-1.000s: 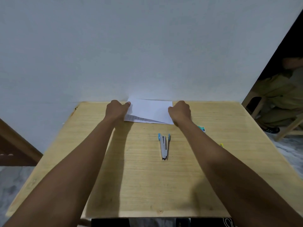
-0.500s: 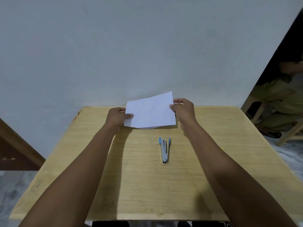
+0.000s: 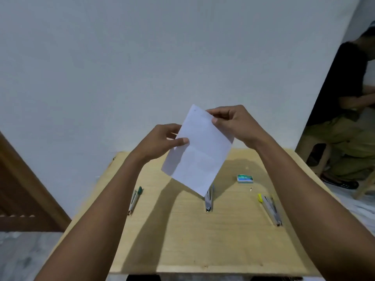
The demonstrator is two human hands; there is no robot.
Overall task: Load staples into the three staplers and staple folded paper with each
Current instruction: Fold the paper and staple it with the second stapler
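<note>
A folded white paper (image 3: 199, 153) is held up in the air above the wooden table (image 3: 203, 240), tilted with one corner pointing down. My left hand (image 3: 160, 141) pinches its left edge and my right hand (image 3: 233, 122) pinches its upper right corner. Three staplers lie on the table: a green-tipped stapler (image 3: 135, 199) at the left, a middle stapler (image 3: 209, 201) partly hidden behind the paper's lower corner, and a yellow-tipped stapler (image 3: 269, 208) at the right. A small green staple box (image 3: 245, 178) lies beyond the right stapler.
A tiny loose bit (image 3: 251, 189) lies near the staple box. The table stands against a plain wall. A person (image 3: 349, 126) sits on a stool at the far right. A wooden door frame (image 3: 26, 189) stands at the left.
Both hands lifted the paper off the far side of the table and turned it to a tilted, upright hold. The view tipped, bringing the left and right staplers into sight.
</note>
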